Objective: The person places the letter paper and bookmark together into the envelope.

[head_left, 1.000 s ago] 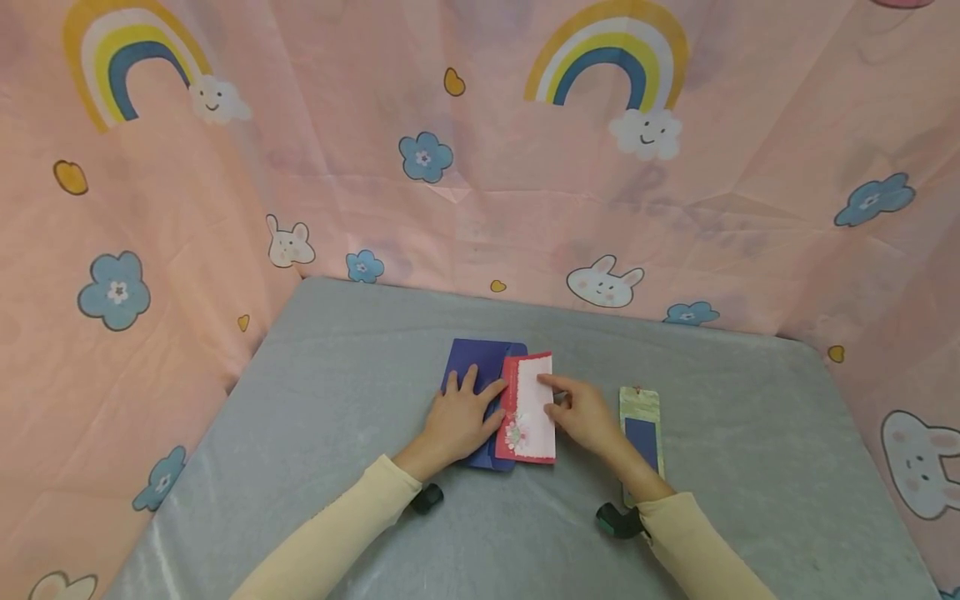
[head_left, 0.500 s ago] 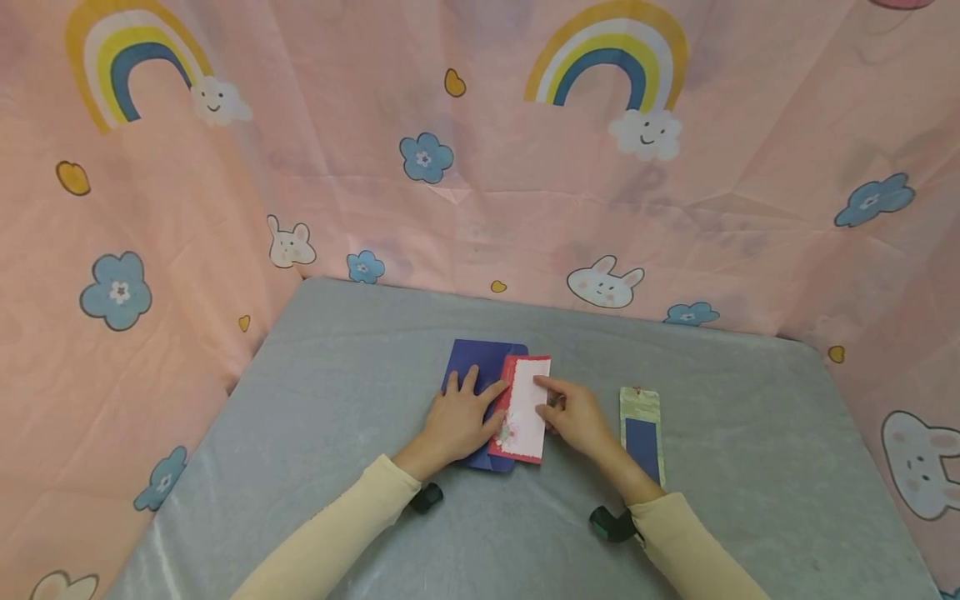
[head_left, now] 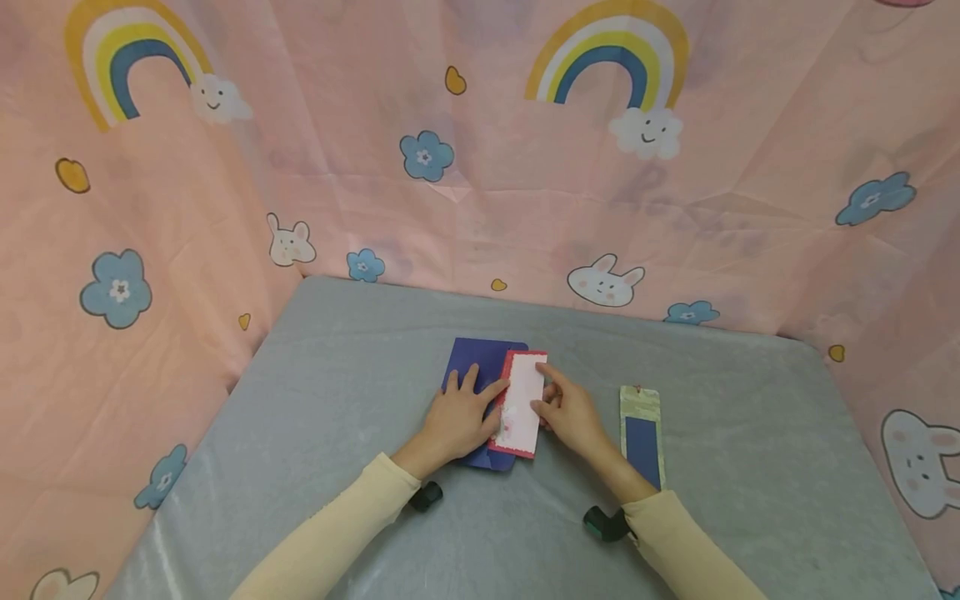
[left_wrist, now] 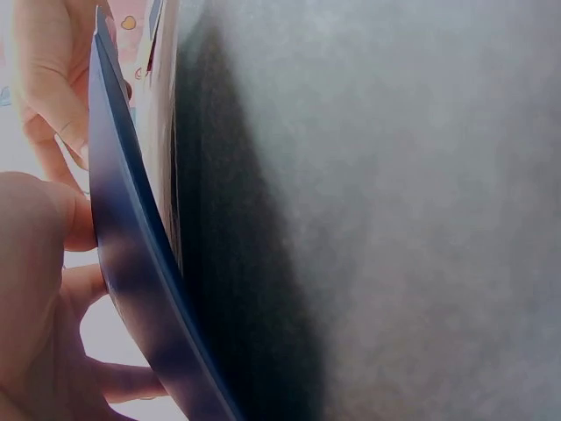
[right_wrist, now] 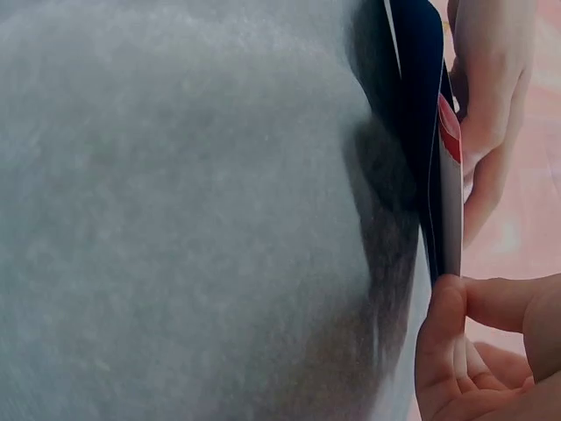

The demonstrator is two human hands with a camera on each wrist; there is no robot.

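Note:
A blue envelope (head_left: 480, 358) lies mid-table in the head view. My left hand (head_left: 459, 417) rests on it with fingers spread. A red-bordered card (head_left: 521, 400) with a white panel and a flower print overlaps the envelope's right side. Whether its left edge is inside or only on top, I cannot tell. My right hand (head_left: 573, 417) pinches the card's right edge between thumb and fingers. The right wrist view shows that pinch by the thumb (right_wrist: 500, 300), with the dark blue envelope (right_wrist: 419, 53) alongside. In the left wrist view the envelope (left_wrist: 140, 237) stands edge-on beside my left fingers.
A bookmark-like strip (head_left: 641, 442), pale green with a blue panel and a small red tie, lies right of my right hand, partly covered by that forearm. Grey cloth (head_left: 345, 375) covers the table. A pink patterned curtain (head_left: 337, 125) hangs behind and at both sides.
The card has shifted left over the envelope and slightly away from me, my right hand moving with it. My left hand has stayed in place on the envelope.

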